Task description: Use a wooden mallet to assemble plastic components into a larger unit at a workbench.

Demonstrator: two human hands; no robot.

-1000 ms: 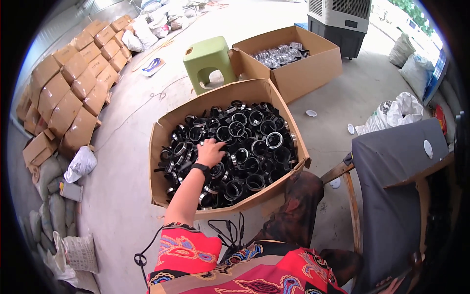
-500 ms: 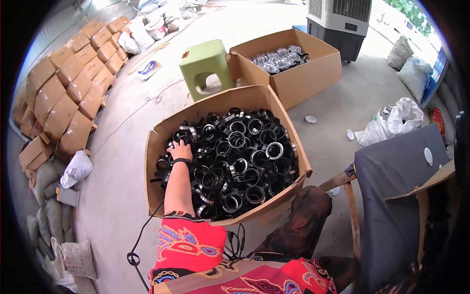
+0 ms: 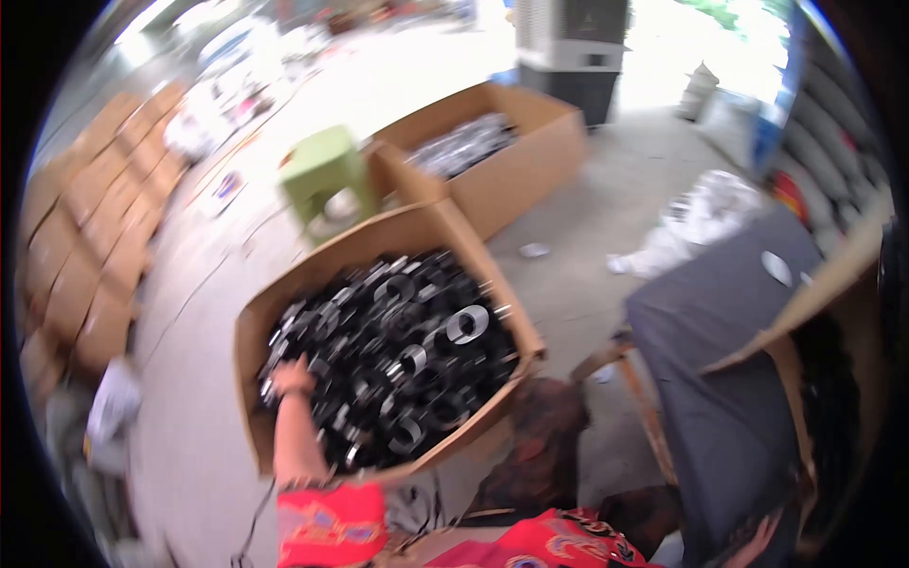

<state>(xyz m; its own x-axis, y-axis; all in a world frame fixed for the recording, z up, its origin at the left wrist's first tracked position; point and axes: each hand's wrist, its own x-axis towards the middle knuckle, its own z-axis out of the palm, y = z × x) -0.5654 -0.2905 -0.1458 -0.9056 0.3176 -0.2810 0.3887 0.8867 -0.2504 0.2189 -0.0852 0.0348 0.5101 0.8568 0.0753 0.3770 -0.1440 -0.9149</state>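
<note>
A cardboard box in front of me holds a heap of black ring-shaped parts, some with shiny silver bands. Over the heap's left side, close to the box wall, lies my left hand; its fingers reach among the rings. Motion smears them, so whether they grip a ring is unclear. At the lower right edge, beside a dark grey padded panel, part of my right hand shows; its fingers are blurred and partly cut off.
Behind the ring box stands a second cardboard box with clear plastic-looking pieces, beside a green stool. A grey air cooler is farther back. Stacked cartons line the left; a white sack lies at right.
The whole view has shifted and blurred, with the box now lower and farther left. My left hand stays at the heap's left side. My right hand has come into view at the lower right.
</note>
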